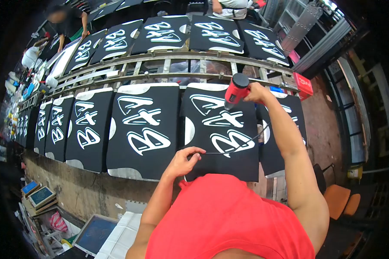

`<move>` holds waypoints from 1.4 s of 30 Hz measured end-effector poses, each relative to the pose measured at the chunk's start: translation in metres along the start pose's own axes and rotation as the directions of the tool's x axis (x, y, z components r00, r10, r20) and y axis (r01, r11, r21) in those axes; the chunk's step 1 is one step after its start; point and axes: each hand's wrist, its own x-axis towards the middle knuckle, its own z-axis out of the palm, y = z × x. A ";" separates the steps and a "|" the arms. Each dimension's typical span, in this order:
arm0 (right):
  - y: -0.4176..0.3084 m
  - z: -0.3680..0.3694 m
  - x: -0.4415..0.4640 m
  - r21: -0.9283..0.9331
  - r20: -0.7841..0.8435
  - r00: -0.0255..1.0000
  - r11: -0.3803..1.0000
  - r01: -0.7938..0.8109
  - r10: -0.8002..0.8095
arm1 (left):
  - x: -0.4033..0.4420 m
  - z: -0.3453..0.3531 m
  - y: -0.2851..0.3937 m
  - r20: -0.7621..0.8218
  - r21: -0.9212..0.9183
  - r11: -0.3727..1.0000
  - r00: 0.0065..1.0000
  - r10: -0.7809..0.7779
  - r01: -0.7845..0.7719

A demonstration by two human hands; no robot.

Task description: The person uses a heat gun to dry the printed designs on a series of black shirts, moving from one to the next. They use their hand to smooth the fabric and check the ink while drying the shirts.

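Head: two hands (183, 162) (255, 92) hold one blower (236, 92), one cord (218, 153).

At the far left, a person in a dark top (71, 26) leans forward, with another person in pale clothing (30, 57) nearby. A third person in a light apron (231, 12) is partly visible at the far edge. A metal ladder (292, 18) rises at the far right, and a red box (303, 86) sits nearer, above the bare floor (324, 140). Further near on the right are a small yellow container (355, 173) and an orange seat (335, 201). At the near left, small framed panels (42, 196) lie stacked beyond a pink striped bag (58, 221); a larger framed panel (95, 234) leans beside a white sheet (122, 236).
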 end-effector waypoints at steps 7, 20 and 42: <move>-0.022 0.013 0.024 -0.146 -0.015 0.998 0.987 0.060 -0.063 | -0.003 0.001 -0.004 -0.006 -0.016 1.000 1.000 -0.019 0.018; -0.078 0.017 0.034 -0.068 0.065 0.997 0.996 0.053 -0.048 | -0.004 0.001 -0.010 -0.017 -0.018 1.000 1.000 -0.019 0.018; -0.142 0.055 0.068 -0.152 0.020 0.969 0.957 0.246 -0.245 | -0.009 -0.001 -0.004 -0.020 -0.033 0.999 1.000 -0.015 0.015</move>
